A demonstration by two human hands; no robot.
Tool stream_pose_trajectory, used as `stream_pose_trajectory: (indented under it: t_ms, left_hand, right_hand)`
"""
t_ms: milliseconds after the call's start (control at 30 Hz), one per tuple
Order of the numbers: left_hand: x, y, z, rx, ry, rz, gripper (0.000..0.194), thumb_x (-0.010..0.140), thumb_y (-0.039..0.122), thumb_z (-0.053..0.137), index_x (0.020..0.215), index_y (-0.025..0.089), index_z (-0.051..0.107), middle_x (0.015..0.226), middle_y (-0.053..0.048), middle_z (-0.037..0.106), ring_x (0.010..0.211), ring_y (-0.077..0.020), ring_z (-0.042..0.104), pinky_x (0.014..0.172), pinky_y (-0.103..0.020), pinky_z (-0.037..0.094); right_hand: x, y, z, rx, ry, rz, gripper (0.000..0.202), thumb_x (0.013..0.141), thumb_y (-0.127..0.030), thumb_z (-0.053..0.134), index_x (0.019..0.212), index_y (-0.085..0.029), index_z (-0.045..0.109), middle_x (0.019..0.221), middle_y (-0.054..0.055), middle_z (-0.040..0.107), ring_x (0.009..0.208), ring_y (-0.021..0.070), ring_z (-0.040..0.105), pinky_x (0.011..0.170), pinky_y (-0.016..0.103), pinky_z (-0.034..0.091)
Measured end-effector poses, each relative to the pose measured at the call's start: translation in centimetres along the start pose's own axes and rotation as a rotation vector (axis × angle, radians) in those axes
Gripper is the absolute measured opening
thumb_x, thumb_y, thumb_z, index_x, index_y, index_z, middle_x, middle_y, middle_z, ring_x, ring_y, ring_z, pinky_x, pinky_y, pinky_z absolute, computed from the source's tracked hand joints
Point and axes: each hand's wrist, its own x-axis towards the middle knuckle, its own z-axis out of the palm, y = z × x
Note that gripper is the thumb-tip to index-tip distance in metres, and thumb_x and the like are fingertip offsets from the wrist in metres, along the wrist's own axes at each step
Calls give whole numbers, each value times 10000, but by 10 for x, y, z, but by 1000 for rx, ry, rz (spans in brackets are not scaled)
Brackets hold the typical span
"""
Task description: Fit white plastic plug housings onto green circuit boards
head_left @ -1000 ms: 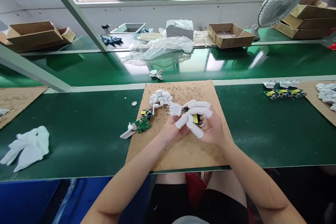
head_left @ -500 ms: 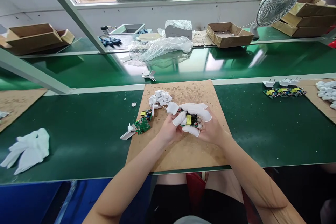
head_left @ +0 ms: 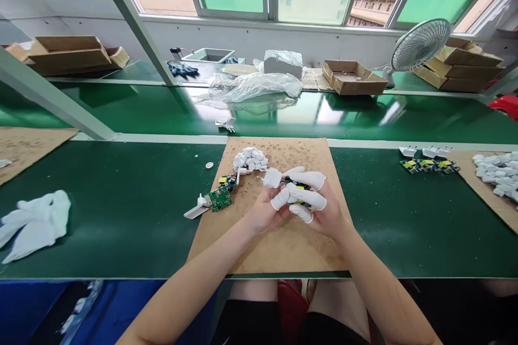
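Observation:
Both hands, with white finger cots on the fingertips, hold one circuit board (head_left: 300,187) over the brown cardboard (head_left: 259,250). My left hand (head_left: 272,206) grips its left side, beside a white plastic piece (head_left: 272,177) that seems joined to it. Fingers of my right hand (head_left: 318,199) wrap over and under the board and hide much of it. A pile of small white parts (head_left: 251,159) sits at the cardboard's back left. Nearer, a green circuit board (head_left: 219,199) with a white plug piece (head_left: 197,208) lies across the left edge, and another board (head_left: 227,181) is behind it.
White gloves (head_left: 38,221) lie at the left. Several boards (head_left: 429,166) and white plug pieces (head_left: 436,152) stand at the right, near a white pile (head_left: 498,172). A slanted metal post (head_left: 56,94) rises at the left. Behind are plastic film (head_left: 259,86), an open box (head_left: 354,76) and a fan (head_left: 421,46).
The view has tilted up a little. My right fingers have closed further over the board, covering more of its yellow part.

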Motion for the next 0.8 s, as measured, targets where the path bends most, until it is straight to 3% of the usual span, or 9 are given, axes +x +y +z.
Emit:
stream_pose_trajectory:
  t_ms: [167, 267, 333, 433, 533, 600, 667, 733, 800]
  left_hand:
    - [1, -1, -2, -50, -56, -51, 587, 738, 561, 788, 1208, 223, 689, 1029, -55, 740, 919, -167, 686, 691, -205, 519]
    - [3, 0, -3, -81, -63, -57, 542, 786, 533, 746, 1200, 191, 673, 1058, -84, 730, 997, -202, 686, 770, -250, 533]
    - [6, 0, -3, -85, -49, -43, 489, 803, 540, 718, 1132, 182, 673, 986, -79, 723, 931, -200, 697, 763, -272, 540]
    - [11, 0, -6, 13, 20, -44, 540, 822, 626, 639, 1115, 172, 640, 824, -60, 689, 727, -189, 685, 701, -309, 541]
    - [15, 3, -11, 380, 221, 38, 532, 840, 524, 648, 1237, 176, 585, 731, -11, 628, 616, -167, 618, 652, -306, 509]
    - [14, 8, -14, 804, 374, 171, 457, 854, 387, 640, 1256, 174, 597, 808, -34, 638, 709, -191, 618, 716, -331, 505]
    - [12, 16, -14, 1277, 473, 263, 377, 883, 286, 567, 1226, 146, 637, 980, -116, 663, 908, -260, 630, 850, -395, 487]
    - [9, 26, -15, 1678, 551, 220, 335, 881, 212, 518, 1157, 110, 678, 1112, -194, 648, 1061, -338, 602, 948, -461, 439]
    - [8, 36, -17, 1934, 655, 71, 313, 853, 155, 512, 1094, 93, 702, 1146, -231, 636, 1091, -378, 593, 973, -498, 409]
  right_hand:
    - [-1, 0, -1, -62, -24, -11, 386, 982, -252, 529, 1359, -331, 508, 1222, 122, 599, 1091, 271, 612, 831, 467, 566]
    - [-4, -2, 1, -54, -29, 7, 377, 958, -204, 548, 1313, -333, 557, 1232, 115, 600, 1119, 271, 609, 858, 472, 564]
    - [-7, -3, 4, 43, -5, 134, 344, 949, -231, 572, 1281, -317, 580, 1218, 107, 623, 1116, 261, 623, 895, 467, 562]
    - [-6, 10, 11, 253, 72, 556, 336, 966, -374, 541, 1284, -273, 581, 1153, 105, 681, 1015, 239, 671, 842, 416, 586]
    - [8, 48, 16, 260, 65, 1004, 497, 933, -582, 449, 1199, -206, 638, 1047, 112, 721, 861, 240, 690, 674, 356, 583]
    - [25, 85, 18, 176, 54, 1068, 603, 909, -621, 399, 1201, -149, 635, 1021, 141, 715, 824, 258, 681, 630, 358, 560]
    - [43, 120, 19, 58, 57, 1084, 614, 905, -579, 411, 1281, -130, 592, 1130, 162, 688, 932, 278, 664, 739, 389, 556]
    - [58, 147, 20, -64, 20, 1082, 582, 890, -519, 484, 1277, -102, 605, 1214, 195, 655, 1067, 321, 624, 885, 433, 522]
    - [66, 161, 23, -141, -84, 1078, 506, 848, -454, 601, 1203, -98, 657, 1244, 211, 646, 1151, 350, 594, 987, 467, 475]
